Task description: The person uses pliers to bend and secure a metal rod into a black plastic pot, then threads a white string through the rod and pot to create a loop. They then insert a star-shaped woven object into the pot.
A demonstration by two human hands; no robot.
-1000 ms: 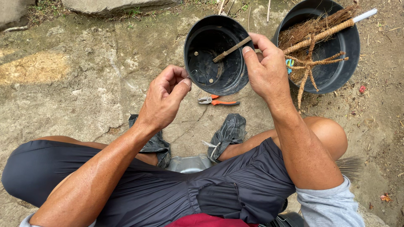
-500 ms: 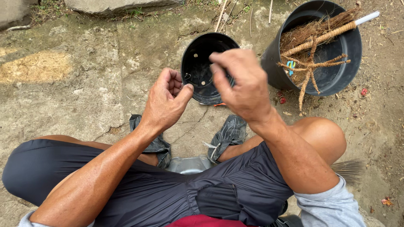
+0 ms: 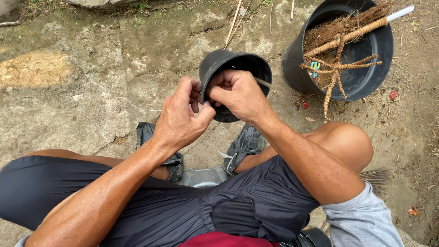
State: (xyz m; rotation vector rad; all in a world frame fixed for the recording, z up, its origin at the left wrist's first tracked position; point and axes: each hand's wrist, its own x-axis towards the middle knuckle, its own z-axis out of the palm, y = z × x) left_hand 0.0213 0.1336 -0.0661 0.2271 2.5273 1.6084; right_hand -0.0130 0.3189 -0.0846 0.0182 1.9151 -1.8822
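1. The ground [image 3: 82, 91] fills most of the view: rough, cracked stone or hardened earth, grey-brown, with a paler sandy patch at the left and loose dirt with small red bits at the right. It is outdoors, with a strip of grass and rock along the top edge.
2. The person sits low on this ground, knees spread, in dark shorts [image 3: 183, 206] and dark shoes [image 3: 247, 144], a grey sleeve at the lower right.
3. A large black bucket [image 3: 379, 59] stands at the upper right, well apart from the hands. It holds brown fibrous stuff and a fibre-wrapped stick with side branches that leans across its rim.
4. A small black plastic pot [image 3: 219, 61] is held up above the ground in front of the knees, tilted on its side with its open mouth turned to the right.
5. The right hand [image 3: 240, 93] lies over the pot's rim, its grip pressed together, thumb and fingers pinching the rim; a thin stick juts out beside it.
6. The left hand [image 3: 180, 119] is just beside the pot's lower left side, its grip curled, thumb tip touching the right hand; whether it pinches anything I cannot tell.
7. A shiny grey metal thing [image 3: 203, 176] lies between the shoes.
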